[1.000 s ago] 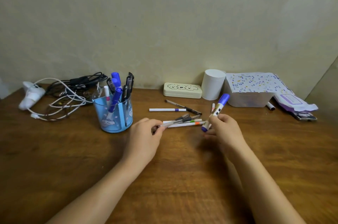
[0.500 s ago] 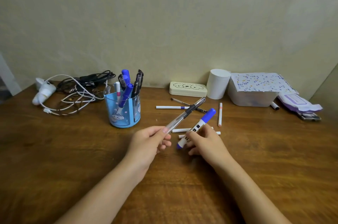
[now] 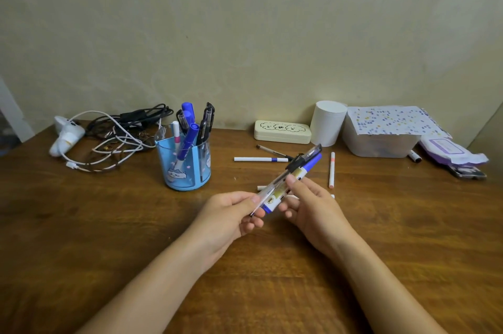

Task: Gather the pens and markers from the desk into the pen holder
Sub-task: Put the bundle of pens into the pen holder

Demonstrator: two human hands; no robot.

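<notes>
A blue pen holder (image 3: 174, 164) stands left of centre on the desk with several pens and markers upright in it. My left hand (image 3: 231, 215) pinches the lower end of a clear black-capped pen (image 3: 295, 167). My right hand (image 3: 313, 205) grips a white marker with a blue cap (image 3: 310, 166). Pen and marker lie side by side, touching, pointing up and right above the desk. Loose on the desk behind them are a white pen with a blue band (image 3: 260, 159), a thin dark pen (image 3: 272, 150) and a white pen with a pink band (image 3: 331, 169). Two more white pens are partly hidden by my hands.
Tangled cables (image 3: 114, 140) and a white device (image 3: 65, 137) lie at the back left. A cream case (image 3: 282, 132), a white cup (image 3: 328, 124), a covered plastic box (image 3: 381, 137), a small marker (image 3: 415, 156) and a purple packet (image 3: 449, 148) line the back right by the wall.
My hands have come together, so the clear pen and the blue-capped marker now lie against each other. A second ago the pen was being lifted off the desk.
</notes>
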